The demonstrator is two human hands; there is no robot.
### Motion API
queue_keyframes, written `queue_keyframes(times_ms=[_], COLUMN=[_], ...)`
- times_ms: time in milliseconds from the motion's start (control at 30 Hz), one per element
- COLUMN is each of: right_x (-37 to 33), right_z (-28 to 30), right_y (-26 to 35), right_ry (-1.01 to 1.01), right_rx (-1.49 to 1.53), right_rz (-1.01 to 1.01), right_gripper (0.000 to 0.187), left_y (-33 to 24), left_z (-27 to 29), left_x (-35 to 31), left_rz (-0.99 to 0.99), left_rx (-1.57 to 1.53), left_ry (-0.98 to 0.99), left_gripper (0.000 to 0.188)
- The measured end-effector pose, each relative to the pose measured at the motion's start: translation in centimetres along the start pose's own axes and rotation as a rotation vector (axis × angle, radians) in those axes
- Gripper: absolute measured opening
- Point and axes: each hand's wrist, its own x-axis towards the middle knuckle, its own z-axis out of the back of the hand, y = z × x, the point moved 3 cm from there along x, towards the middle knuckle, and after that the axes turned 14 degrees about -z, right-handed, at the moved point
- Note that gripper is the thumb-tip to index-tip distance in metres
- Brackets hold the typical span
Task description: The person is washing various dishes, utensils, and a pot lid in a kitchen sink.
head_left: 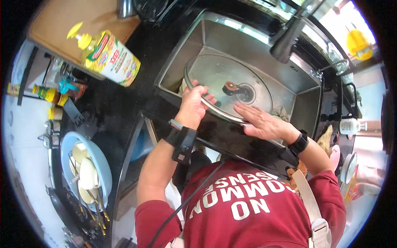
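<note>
Over the steel sink [302, 84], the left hand [193, 105] grips the rim of a glass lid [215, 74] at its seven o'clock edge. The right hand [259, 120] lies open and flat against the lid's five o'clock rim. A soap bottle [109, 58] stands on the dark surface [120, 107] at nine o'clock.

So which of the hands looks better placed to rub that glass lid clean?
Probably the right hand: it lies flat and open on the glass lid over the sink, free to move. The left hand grips the lid's near rim, so it seems busy steadying it.
</note>
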Motion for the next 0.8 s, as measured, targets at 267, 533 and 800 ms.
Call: queue_keyframes(times_ms=[267,533,800], right_x=[-3.6,-4.1,-3.0], right_z=[-0.1,-0.5,-1.1], right_y=[-4.7,-8.0,-6.8], right_ry=[-0.473,-0.714,-0.432], right_rx=[-0.204,-0.425,-0.523], right_rz=[-0.122,-0.034,0.060], right_gripper=[0.062,0.009,0.009], left_y=[4.0,4.9,-6.7], left_z=[-2.2,-4.9,3.0], left_x=[3.3,1.8,-9.6], left_rz=[0.047,0.098,-0.588], left_rx=[-0.006,0.361,1.263], left_ry=[-0.057,0.313,0.640], left_gripper=[0.036,0.039,0.035])
